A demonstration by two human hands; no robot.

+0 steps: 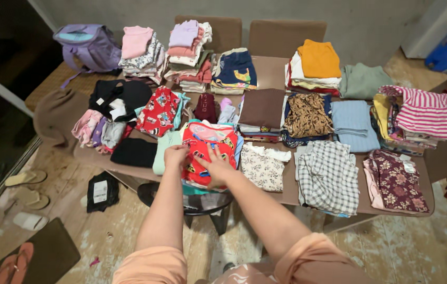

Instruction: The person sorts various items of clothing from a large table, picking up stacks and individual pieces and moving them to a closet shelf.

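A red printed garment (210, 141) lies folded at the near edge of the brown table (270, 71). My left hand (175, 155) grips its left edge, beside a pale green folded piece (164, 144). My right hand (216, 167) rests flat on the red garment with fingers spread. Both arms in peach sleeves reach forward from the bottom of the view.
Several stacks of folded clothes cover the table: a checked shirt (328, 176), a floral piece (263, 167), a maroon floral garment (398, 181), a striped pink top (428, 111). A purple backpack (89, 46) sits far left. A dark stool (202, 202) stands below the table edge. Sandals (26, 178) lie on the floor.
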